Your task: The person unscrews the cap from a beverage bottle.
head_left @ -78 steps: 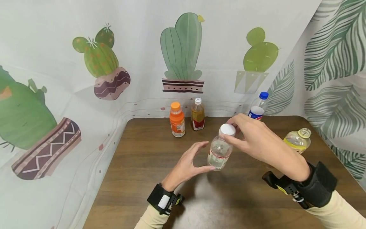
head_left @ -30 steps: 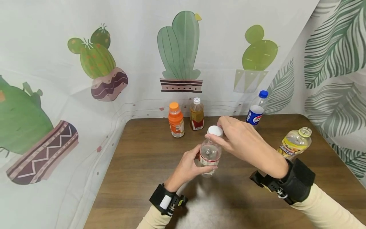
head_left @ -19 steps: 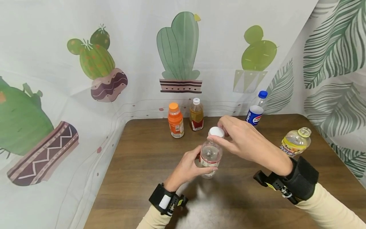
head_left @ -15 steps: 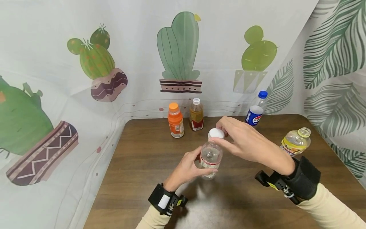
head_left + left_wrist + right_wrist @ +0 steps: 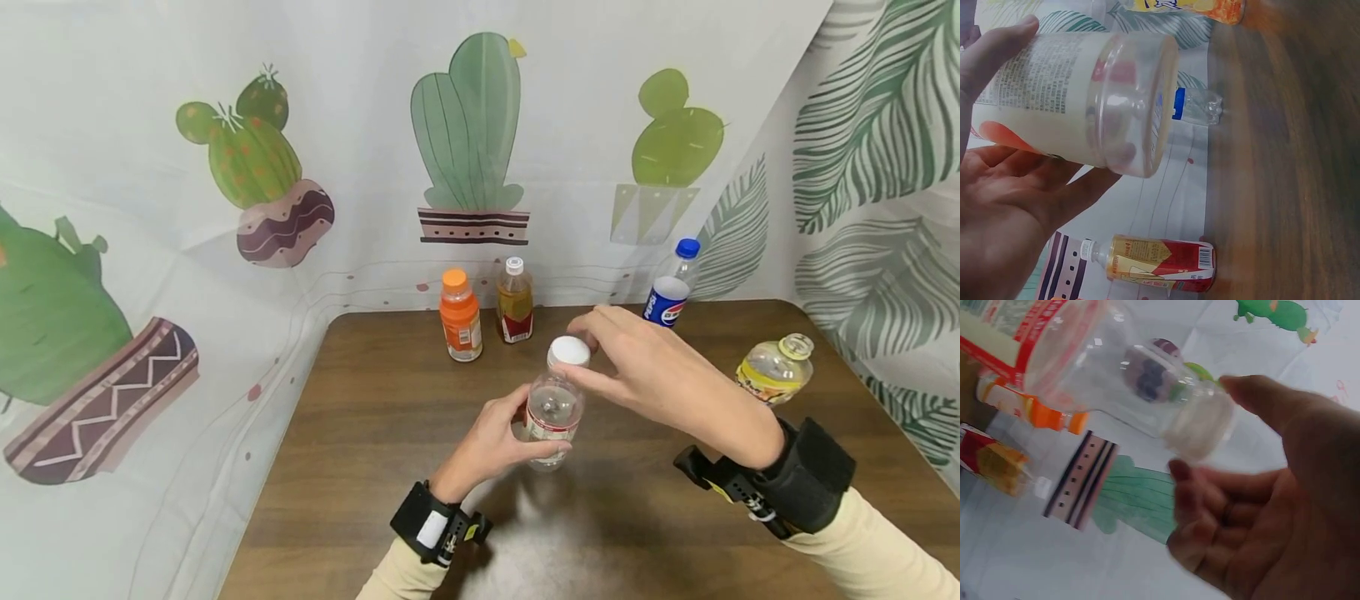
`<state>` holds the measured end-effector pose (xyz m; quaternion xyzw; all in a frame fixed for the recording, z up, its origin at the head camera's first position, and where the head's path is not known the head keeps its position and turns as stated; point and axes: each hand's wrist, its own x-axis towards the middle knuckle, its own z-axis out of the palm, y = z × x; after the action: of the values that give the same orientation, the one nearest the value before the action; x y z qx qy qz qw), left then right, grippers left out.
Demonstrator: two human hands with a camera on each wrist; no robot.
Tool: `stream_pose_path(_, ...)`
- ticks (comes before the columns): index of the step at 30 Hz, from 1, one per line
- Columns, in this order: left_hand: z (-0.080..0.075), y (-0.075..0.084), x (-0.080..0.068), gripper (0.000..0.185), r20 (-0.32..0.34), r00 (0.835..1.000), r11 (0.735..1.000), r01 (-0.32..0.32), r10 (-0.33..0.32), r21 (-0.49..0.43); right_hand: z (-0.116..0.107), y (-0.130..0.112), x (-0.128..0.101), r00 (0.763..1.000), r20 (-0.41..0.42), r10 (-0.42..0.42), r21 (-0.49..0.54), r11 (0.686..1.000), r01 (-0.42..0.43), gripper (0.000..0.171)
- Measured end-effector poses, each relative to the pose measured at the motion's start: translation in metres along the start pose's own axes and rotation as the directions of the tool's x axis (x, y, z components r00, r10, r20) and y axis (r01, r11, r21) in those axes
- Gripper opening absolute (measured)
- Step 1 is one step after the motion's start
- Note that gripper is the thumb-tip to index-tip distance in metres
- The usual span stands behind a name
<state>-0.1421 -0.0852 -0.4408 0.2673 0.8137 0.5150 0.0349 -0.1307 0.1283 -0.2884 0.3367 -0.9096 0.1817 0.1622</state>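
The person is wearing cream sleeves point(image 5: 877, 542) and black wrist straps point(image 5: 806, 475), the left strap point(image 5: 429, 527) bearing what looks like a white label.

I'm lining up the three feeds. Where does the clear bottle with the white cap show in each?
Head: the clear bottle sits centre, left hand gripping its body, right hand pinching the white cap.
Left wrist: upper left, base toward the camera.
Right wrist: top centre, cap end toward the palm.
Shared landmark: the red-labelled tea bottle.
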Motion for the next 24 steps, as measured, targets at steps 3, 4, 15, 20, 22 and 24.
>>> stream_pose_path(3, 0.0, 0.0, 0.0, 0.061, -0.02, 1.0, 1.0, 0.01, -0.009, 0.012, -0.007, -0.007, 0.002, 0.994, -0.021, 0.107, -0.028, 0.994, -0.107, 0.04)
stream_pose_path(4, 0.0, 0.0, 0.001, 0.061, -0.026, 1.0, 1.0, 0.007, -0.006, 0.02, -0.008, -0.01, 0.003, 0.991, -0.034, 0.127, -0.046, 0.991, -0.129, 0.041)
stream_pose_path(15, 0.002, -0.003, 0.001, 0.064, -0.069, 0.997, 0.992, -0.013, 0.022, 0.126, 0.008, -0.017, 0.008, 0.972, -0.011, 0.234, -0.028, 0.972, -0.234, 0.035)
stream_pose_path(20, 0.002, -0.004, 0.001, 0.064, -0.07, 0.997, 0.991, -0.005, 0.014, 0.135, 0.01, -0.015, 0.01, 0.973, -0.016, 0.229, 0.003, 0.973, -0.229, 0.029)
stream_pose_path(22, 0.002, -0.004, 0.0, 0.063, -0.069, 0.998, 0.992, -0.003, 0.012, 0.126, 0.009, -0.014, 0.01, 0.976, -0.016, 0.219, 0.013, 0.976, -0.218, 0.027)
stream_pose_path(24, 0.002, -0.003, 0.001, 0.063, -0.067, 0.998, 0.993, 0.002, 0.005, 0.117, 0.008, -0.014, 0.01, 0.978, -0.008, 0.209, 0.021, 0.978, -0.209, 0.024)
